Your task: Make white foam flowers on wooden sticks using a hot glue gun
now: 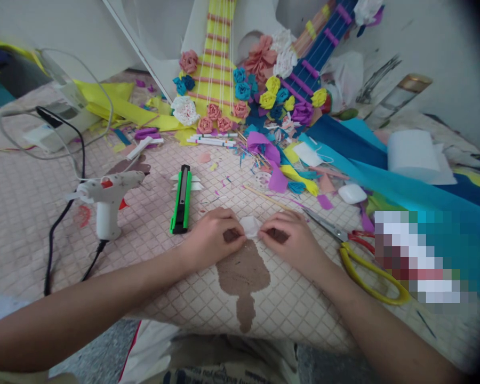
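Note:
Between my two hands is a small piece of white paper point(249, 226), thin and slightly crumpled. My left hand point(214, 237) pinches its left edge between thumb and fingertips. On the opposite edge, my right hand point(290, 237) has the same pinch grip. Both hands are just above a brown worn patch point(244, 269) in the quilted table cover. A green and black utility knife point(181, 200) lies left of my left hand. Beyond my right hand are scissors point(356, 250) with yellow and red handles, and a thin wooden stick point(270, 197) lies behind the paper.
A white glue gun point(108, 200) with a black cord stands at left. Paper flowers point(214, 114) decorate a yellow-necked guitar shape point(216, 58) at the back. Coloured scraps point(264, 149), blue paper point(352, 144), a white roll point(412, 154) and a white case point(352, 194) spread toward the right.

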{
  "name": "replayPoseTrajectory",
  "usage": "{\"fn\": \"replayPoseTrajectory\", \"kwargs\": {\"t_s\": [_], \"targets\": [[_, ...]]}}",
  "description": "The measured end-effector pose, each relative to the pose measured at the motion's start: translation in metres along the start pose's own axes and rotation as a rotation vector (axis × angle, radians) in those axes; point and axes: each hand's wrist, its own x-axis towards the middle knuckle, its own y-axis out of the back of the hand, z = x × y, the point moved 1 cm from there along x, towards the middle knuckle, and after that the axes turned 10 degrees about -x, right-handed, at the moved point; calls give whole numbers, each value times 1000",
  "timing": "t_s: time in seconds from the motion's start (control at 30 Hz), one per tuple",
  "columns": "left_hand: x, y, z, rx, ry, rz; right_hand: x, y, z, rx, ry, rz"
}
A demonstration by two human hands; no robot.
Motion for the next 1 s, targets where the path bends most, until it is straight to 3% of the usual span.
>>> {"fn": "replayPoseTrajectory", "kwargs": {"t_s": [0.27,1.0], "targets": [[2,0,2,32,73,2,2,-1,-2,0,-30,-12],[3,-6,1,144,81,48,2,-7,-9,-85,-74,67]]}}
